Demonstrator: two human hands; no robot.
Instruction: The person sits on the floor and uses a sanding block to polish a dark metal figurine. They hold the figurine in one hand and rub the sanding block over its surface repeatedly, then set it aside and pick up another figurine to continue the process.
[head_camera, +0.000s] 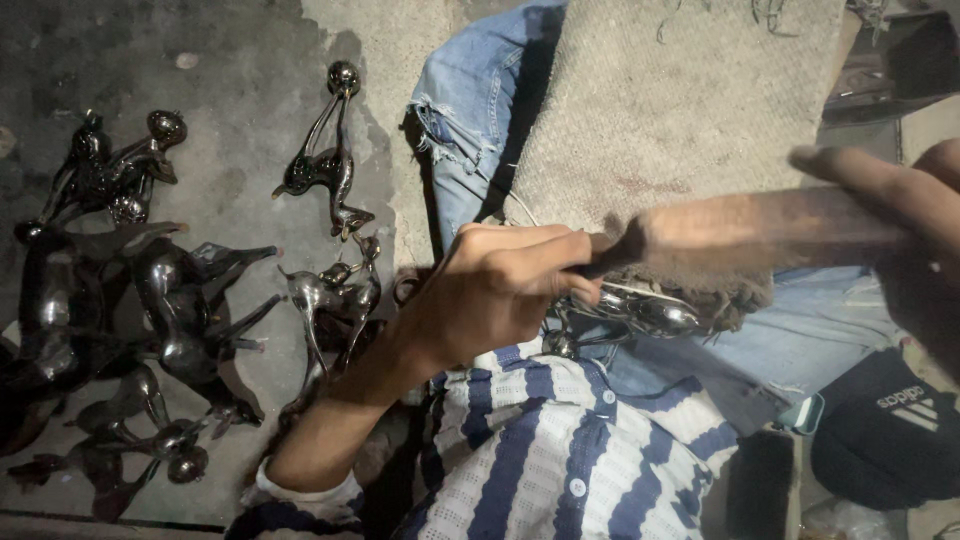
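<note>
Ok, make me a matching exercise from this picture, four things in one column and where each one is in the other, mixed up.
Things:
1. left hand
2. right hand
3. dark metal figurines
4. beige cloth

Places:
a. lying in a group on the concrete floor at the left
b. spread over the lap, above the long file
c. gripping the near end of the file, centre
d. at the far end of the file, right edge

Pairs: 1-c, 2-d, 3-a, 4-b

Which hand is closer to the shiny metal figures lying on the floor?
Left. The left hand grips the near end of the file right beside the floor figures; the right hand holds the far end, well away from them.
</note>
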